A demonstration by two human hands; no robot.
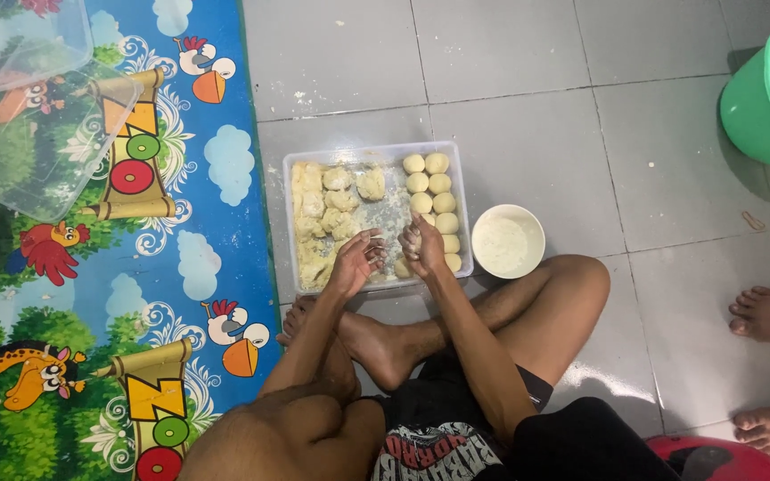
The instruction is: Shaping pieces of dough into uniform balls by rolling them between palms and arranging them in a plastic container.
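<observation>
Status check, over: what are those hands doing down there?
Left hand, right hand together over clear tray. Dough balls lined right, rough dough left. White bowl beside.

Both hands forward — left hand [357, 260] fingers spread, right hand [422, 247] curled, flour-dusted, forearms nearly parallel

The person wears black shorts [456, 392] and a black shirt [443, 450] with a red-and-white print, arms and feet bare.
</observation>
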